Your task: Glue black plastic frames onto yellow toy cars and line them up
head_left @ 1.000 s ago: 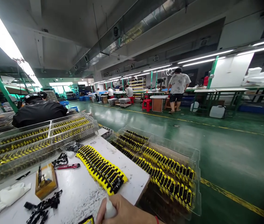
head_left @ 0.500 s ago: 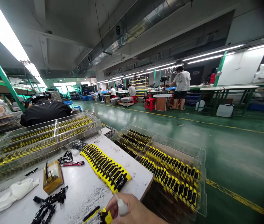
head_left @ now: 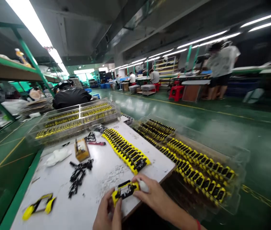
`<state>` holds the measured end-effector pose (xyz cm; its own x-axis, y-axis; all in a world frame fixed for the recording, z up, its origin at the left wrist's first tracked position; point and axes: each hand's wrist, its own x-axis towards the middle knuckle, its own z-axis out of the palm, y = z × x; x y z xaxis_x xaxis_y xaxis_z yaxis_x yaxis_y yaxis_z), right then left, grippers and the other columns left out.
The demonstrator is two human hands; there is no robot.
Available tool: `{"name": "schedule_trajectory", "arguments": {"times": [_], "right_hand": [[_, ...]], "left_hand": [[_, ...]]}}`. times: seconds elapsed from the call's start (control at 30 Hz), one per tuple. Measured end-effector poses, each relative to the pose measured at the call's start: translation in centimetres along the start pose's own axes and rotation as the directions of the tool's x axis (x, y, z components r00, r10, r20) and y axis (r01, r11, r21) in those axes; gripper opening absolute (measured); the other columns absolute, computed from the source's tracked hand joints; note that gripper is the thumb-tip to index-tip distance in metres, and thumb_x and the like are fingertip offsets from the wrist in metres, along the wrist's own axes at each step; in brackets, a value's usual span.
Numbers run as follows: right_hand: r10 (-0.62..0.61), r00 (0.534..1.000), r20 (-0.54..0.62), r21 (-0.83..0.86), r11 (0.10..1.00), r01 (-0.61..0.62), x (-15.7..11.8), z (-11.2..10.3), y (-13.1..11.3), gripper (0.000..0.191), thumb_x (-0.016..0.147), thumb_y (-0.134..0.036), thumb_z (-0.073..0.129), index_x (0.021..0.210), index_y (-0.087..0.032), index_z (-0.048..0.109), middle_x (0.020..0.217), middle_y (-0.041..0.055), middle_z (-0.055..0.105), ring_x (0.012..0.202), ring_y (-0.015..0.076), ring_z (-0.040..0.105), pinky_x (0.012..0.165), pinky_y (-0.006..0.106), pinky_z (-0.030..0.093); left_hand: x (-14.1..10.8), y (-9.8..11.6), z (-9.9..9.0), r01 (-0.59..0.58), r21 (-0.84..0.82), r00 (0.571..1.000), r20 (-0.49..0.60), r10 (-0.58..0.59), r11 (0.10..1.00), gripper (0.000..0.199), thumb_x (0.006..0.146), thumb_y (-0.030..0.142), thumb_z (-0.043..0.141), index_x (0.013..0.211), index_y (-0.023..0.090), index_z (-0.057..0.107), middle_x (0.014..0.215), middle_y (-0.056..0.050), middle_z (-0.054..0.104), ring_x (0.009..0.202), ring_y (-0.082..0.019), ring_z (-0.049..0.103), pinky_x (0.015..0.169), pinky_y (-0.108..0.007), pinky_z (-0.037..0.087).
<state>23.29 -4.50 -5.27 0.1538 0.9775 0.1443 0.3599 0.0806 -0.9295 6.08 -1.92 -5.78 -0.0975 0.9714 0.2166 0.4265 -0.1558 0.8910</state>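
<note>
A yellow and black plastic part (head_left: pixel 125 190) is held between both hands above the front of the white table. My left hand (head_left: pixel 108 209) pinches its left end between thumb and fingers. My right hand (head_left: pixel 153 193) grips the right end and also keeps a small white bulb-shaped bottle (head_left: pixel 143 186) in its fingers; the bottle's tip is hidden. Just beyond the hands, a row of similar yellow and black parts (head_left: pixel 126 148) lies close-packed on the table. One separate yellow and black frame (head_left: pixel 39 206) rests at the front left. Loose black pieces (head_left: pixel 79 175) are heaped left of the hands.
Behind the black pieces stand a small wooden box (head_left: pixel 82 153) with tools and a red-handled cutter (head_left: pixel 97 143). White crumpled cloth (head_left: pixel 57 156) lies left of them. Clear trays of parts stand right (head_left: pixel 242 179) and behind (head_left: pixel 118 111). A person in black (head_left: pixel 72 98) sits beyond.
The view has turned left and tilted downward. My left hand has come into view on the part. The part is now raised between both hands, and the white bottle has tipped sideways.
</note>
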Motion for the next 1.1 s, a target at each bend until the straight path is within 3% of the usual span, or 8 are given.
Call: {"name": "schedule_trajectory", "arguments": {"times": [0.13, 0.27, 0.4, 0.6, 0.73, 0.87, 1.0, 1.1], "right_hand": [[0.048, 0.999, -0.003, -0.067, 0.997, -0.048, 0.4, 0.4, 0.4, 0.024, 0.079, -0.029, 0.056, 0.101, -0.02, 0.061, 0.093, 0.0003, 0.067, 0.085, 0.0181, 0.061, 0.077, 0.027, 0.046], [0.017, 0.999, -0.035, -0.128, 0.992, -0.021, 0.4, 0.7, 0.9, 0.027, 0.081, -0.035, 0.053, 0.104, -0.021, 0.059, 0.102, 0.0025, 0.068, 0.094, 0.0199, 0.063, 0.084, 0.03, 0.048], [-0.032, 0.998, -0.053, -0.191, 0.981, 0.021, 0.6, 1.0, 1.3, 0.028, 0.084, -0.037, 0.05, 0.104, -0.021, 0.059, 0.102, 0.0045, 0.068, 0.093, 0.0206, 0.065, 0.083, 0.031, 0.05], [-0.097, 0.995, -0.025, -0.191, 0.977, 0.09, 0.7, 0.6, 1.7, 0.026, 0.087, -0.033, 0.049, 0.109, -0.021, 0.058, 0.106, 0.0036, 0.068, 0.099, 0.0181, 0.064, 0.087, 0.029, 0.05], [-0.11, 0.993, -0.04, -0.219, 0.971, 0.099, 0.6, -1.3, 2.1, 0.025, 0.088, -0.034, 0.049, 0.108, -0.022, 0.058, 0.106, 0.0028, 0.067, 0.099, 0.0175, 0.063, 0.088, 0.028, 0.05], [-0.088, 0.989, -0.116, -0.275, 0.96, 0.053, 1.3, -4.5, 3.4, 0.031, 0.087, -0.038, 0.05, 0.112, -0.023, 0.055, 0.112, 0.0036, 0.066, 0.103, 0.0199, 0.063, 0.089, 0.031, 0.05], [-0.063, 0.989, -0.134, -0.344, 0.939, 0.013, 2.9, -7.2, 5.2, 0.037, 0.083, -0.043, 0.053, 0.113, -0.022, 0.057, 0.11, 0.0055, 0.067, 0.1, 0.023, 0.064, 0.087, 0.035, 0.051], [-0.105, 0.986, -0.13, -0.388, 0.921, 0.047, 3.9, -8.0, 6.3, 0.036, 0.083, -0.045, 0.052, 0.109, -0.022, 0.059, 0.108, 0.0062, 0.068, 0.1, 0.0237, 0.064, 0.088, 0.036, 0.051]], "left_hand": [[-0.6, -0.3, -0.4, -0.014, 0.05, 0.998, 0.062, 0.011, 0.999, 0.037, 0.082, 0.044, 0.055, 0.11, 0.021, 0.061, 0.101, -0.006, 0.066, 0.089, -0.022, 0.062, 0.083, -0.035, 0.049], [-1.1, -0.3, 0.5, -0.043, 0.04, 0.997, 0.065, 0.04, 0.998, 0.029, 0.088, 0.035, 0.049, 0.111, 0.019, 0.056, 0.104, -0.009, 0.064, 0.096, -0.023, 0.059, 0.086, -0.037, 0.046], [-1.0, -0.5, 1.2, -0.075, 0.075, 0.997, 0.033, 0.073, 0.994, 0.025, 0.089, 0.03, 0.046, 0.11, 0.018, 0.052, 0.102, -0.01, 0.062, 0.094, -0.023, 0.058, 0.083, -0.038, 0.047], [-0.9, -0.1, 1.0, -0.04, 0.071, 0.996, 0.077, 0.034, 0.997, 0.023, 0.089, 0.03, 0.049, 0.108, 0.02, 0.054, 0.097, -0.007, 0.063, 0.088, -0.022, 0.059, 0.078, -0.036, 0.047], [-0.8, 0.5, 2.3, -0.084, 0.071, 0.99, 0.122, 0.075, 0.994, 0.029, 0.09, 0.031, 0.047, 0.116, 0.02, 0.051, 0.098, -0.008, 0.062, 0.087, -0.021, 0.059, 0.078, -0.035, 0.048], [-0.4, 1.7, 5.3, -0.125, 0.072, 0.978, 0.179, 0.11, 0.99, 0.046, 0.09, 0.027, 0.046, 0.134, 0.018, 0.037, 0.091, -0.007, 0.06, 0.081, -0.02, 0.059, 0.075, -0.034, 0.049], [-0.1, 2.4, 8.0, -0.137, 0.051, 0.966, 0.227, 0.122, 0.989, 0.05, 0.086, 0.023, 0.049, 0.135, 0.018, 0.037, 0.093, -0.009, 0.062, 0.087, -0.022, 0.06, 0.076, -0.035, 0.049], [0.2, 2.4, 9.0, -0.117, 0.025, 0.967, 0.231, 0.108, 0.993, 0.054, 0.085, 0.02, 0.049, 0.137, 0.017, 0.034, 0.092, -0.009, 0.062, 0.087, -0.022, 0.06, 0.077, -0.035, 0.049]]}}
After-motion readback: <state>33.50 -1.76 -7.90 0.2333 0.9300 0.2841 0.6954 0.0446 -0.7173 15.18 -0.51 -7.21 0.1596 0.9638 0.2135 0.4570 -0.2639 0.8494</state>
